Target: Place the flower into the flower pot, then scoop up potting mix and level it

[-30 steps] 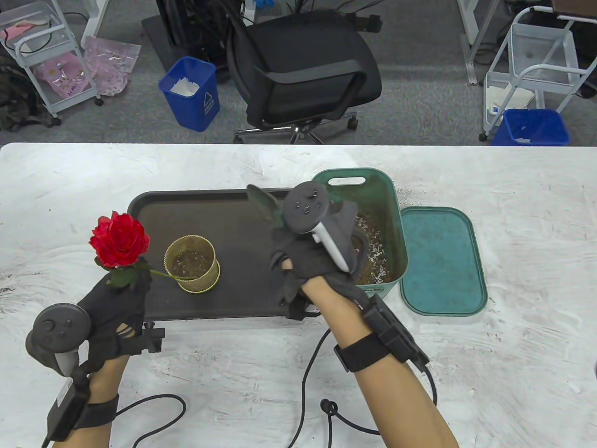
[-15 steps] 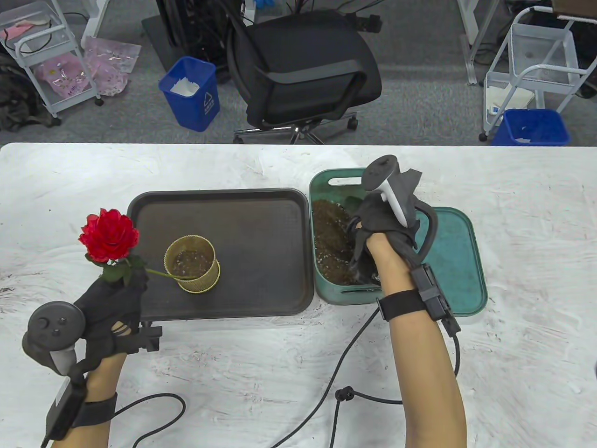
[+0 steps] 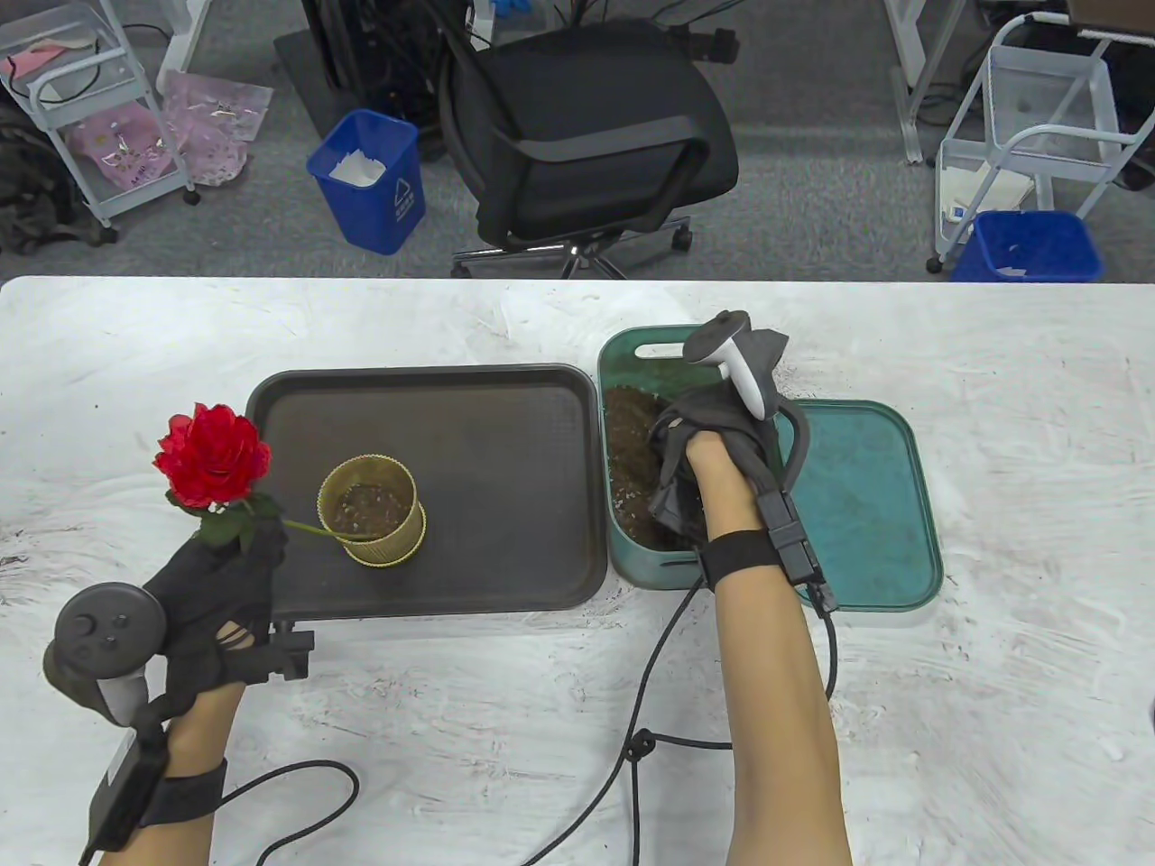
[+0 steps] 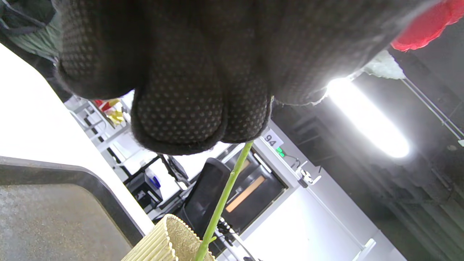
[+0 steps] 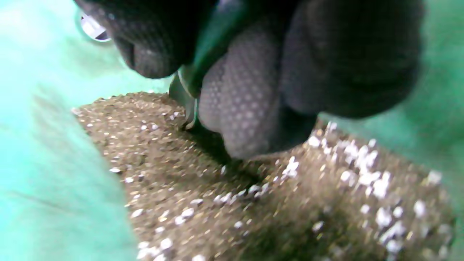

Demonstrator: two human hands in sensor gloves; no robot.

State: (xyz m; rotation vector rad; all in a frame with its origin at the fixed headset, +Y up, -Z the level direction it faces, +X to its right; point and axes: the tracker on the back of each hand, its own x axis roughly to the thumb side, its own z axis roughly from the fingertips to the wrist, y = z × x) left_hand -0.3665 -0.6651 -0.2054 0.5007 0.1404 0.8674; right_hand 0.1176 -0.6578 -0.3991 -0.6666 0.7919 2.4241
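A red rose (image 3: 212, 454) leans left over the table, its green stem (image 3: 311, 530) running down into the ribbed gold flower pot (image 3: 370, 510) on the dark tray (image 3: 469, 433). My left hand (image 3: 221, 577) grips the stem just under the bloom; the left wrist view shows its fingers (image 4: 181, 108) curled round the stem (image 4: 224, 195) above the pot (image 4: 163, 243). My right hand (image 3: 713, 442) is down inside the green bin (image 3: 654, 338), gripping a green-handled scoop (image 5: 188, 87) whose blade is dug into the potting mix (image 5: 217, 203). The pot holds a little mix.
The bin's green lid (image 3: 857, 505) lies flat to the right of the bin. Black cables (image 3: 650, 704) trail across the white table near its front edge. An office chair (image 3: 586, 135) and blue waste bins (image 3: 370, 180) stand on the floor beyond the table.
My right hand swung from over the tray's right end into the bin, then sank lower and slightly left into the mix. The left hand shifted the rose a little left, then held still.
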